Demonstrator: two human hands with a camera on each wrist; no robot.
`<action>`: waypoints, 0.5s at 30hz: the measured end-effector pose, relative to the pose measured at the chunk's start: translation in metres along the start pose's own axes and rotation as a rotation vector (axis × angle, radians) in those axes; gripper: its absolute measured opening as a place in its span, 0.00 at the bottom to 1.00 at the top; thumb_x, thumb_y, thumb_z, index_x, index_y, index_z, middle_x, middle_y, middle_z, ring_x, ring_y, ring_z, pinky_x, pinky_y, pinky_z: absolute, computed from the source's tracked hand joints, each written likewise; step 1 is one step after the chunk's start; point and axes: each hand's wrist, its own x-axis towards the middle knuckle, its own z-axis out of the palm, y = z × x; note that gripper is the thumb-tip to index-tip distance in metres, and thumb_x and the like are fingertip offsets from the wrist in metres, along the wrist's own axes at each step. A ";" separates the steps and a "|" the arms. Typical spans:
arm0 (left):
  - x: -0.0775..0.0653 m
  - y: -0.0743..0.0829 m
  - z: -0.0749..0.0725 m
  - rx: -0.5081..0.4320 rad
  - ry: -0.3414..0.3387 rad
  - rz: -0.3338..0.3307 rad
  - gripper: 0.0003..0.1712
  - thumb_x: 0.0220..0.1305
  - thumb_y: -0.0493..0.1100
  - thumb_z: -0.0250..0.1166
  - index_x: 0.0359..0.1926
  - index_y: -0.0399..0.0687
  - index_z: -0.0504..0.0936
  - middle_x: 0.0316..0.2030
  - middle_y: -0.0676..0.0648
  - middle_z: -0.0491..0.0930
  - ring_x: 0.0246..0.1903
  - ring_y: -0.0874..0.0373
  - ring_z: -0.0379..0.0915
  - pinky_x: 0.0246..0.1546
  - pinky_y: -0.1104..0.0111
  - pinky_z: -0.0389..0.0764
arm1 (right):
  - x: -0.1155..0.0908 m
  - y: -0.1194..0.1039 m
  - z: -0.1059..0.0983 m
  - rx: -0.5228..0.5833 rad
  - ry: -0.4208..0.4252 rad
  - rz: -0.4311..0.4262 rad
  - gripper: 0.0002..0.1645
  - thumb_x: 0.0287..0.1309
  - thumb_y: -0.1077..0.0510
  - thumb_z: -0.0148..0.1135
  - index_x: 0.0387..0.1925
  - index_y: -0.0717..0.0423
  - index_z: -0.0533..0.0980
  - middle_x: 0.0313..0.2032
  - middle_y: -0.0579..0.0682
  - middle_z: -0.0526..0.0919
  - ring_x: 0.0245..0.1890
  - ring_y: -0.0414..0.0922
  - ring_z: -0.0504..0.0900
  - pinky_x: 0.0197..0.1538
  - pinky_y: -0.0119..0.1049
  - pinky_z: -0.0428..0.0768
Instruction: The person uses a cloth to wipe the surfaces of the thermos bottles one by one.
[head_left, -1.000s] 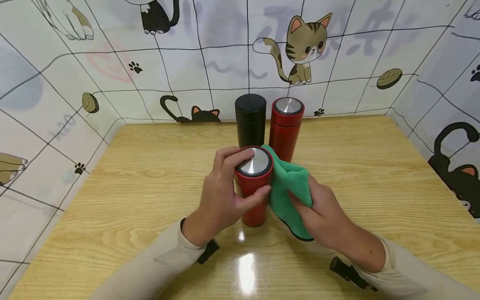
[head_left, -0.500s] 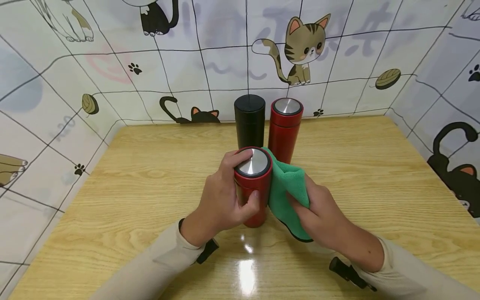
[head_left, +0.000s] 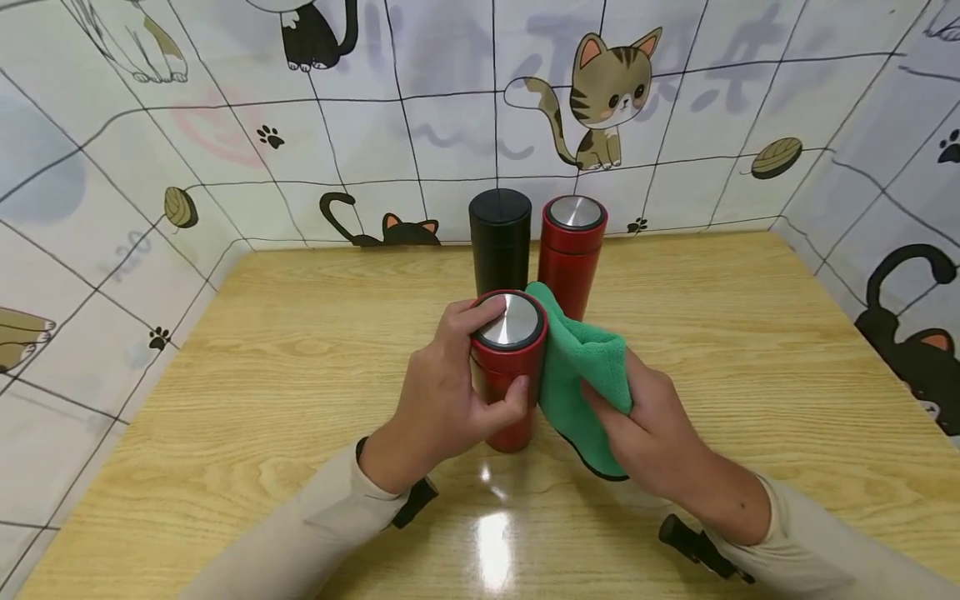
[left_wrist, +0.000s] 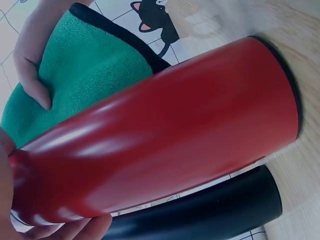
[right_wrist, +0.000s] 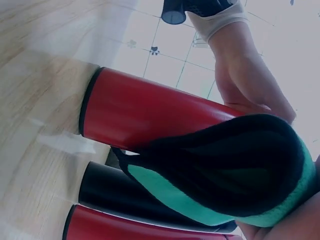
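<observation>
A red thermos flask (head_left: pixel 510 358) with a silver, black-ringed lid stands in front of me in the head view. My left hand (head_left: pixel 450 392) grips it near the top, index finger on the lid and thumb across the front. My right hand (head_left: pixel 652 425) holds a folded green cloth (head_left: pixel 573 383) with a dark border against the flask's right side. In the left wrist view the flask (left_wrist: pixel 165 130) shows its black base at the table, with the cloth (left_wrist: pixel 90 75) along its side. The right wrist view shows the cloth (right_wrist: pixel 170 195) bunched against the flask (right_wrist: pixel 155 110).
Behind the held flask stand a black flask (head_left: pixel 500 242) and a second red flask (head_left: pixel 572 258), close together. The wooden table (head_left: pixel 315 333) meets a wall (head_left: pixel 450 142) printed with cartoon cats. A black camera mount sits on each wrist.
My left thumb has slid slightly down and left on the flask, and my left fingers have shifted round it. The cloth and right hand have moved only slightly beside it.
</observation>
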 end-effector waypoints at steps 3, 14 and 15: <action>0.000 0.000 0.000 0.001 0.009 -0.002 0.42 0.52 0.48 0.70 0.65 0.45 0.60 0.53 0.39 0.74 0.45 0.51 0.82 0.43 0.64 0.87 | -0.001 -0.001 0.000 0.010 0.056 -0.013 0.33 0.60 0.77 0.55 0.66 0.59 0.71 0.61 0.40 0.79 0.59 0.30 0.78 0.56 0.22 0.78; 0.003 -0.001 -0.002 0.021 0.021 0.002 0.46 0.51 0.51 0.75 0.66 0.44 0.60 0.47 0.40 0.72 0.40 0.54 0.81 0.35 0.69 0.86 | 0.001 0.002 0.003 -0.007 0.052 -0.053 0.34 0.58 0.79 0.55 0.66 0.60 0.71 0.62 0.37 0.78 0.59 0.29 0.78 0.57 0.22 0.77; 0.003 -0.001 -0.002 0.025 0.021 -0.004 0.47 0.51 0.52 0.76 0.66 0.44 0.60 0.47 0.40 0.72 0.41 0.54 0.81 0.35 0.69 0.86 | 0.001 0.002 0.003 -0.010 0.055 -0.049 0.34 0.58 0.79 0.56 0.66 0.60 0.71 0.61 0.37 0.78 0.59 0.29 0.78 0.57 0.21 0.77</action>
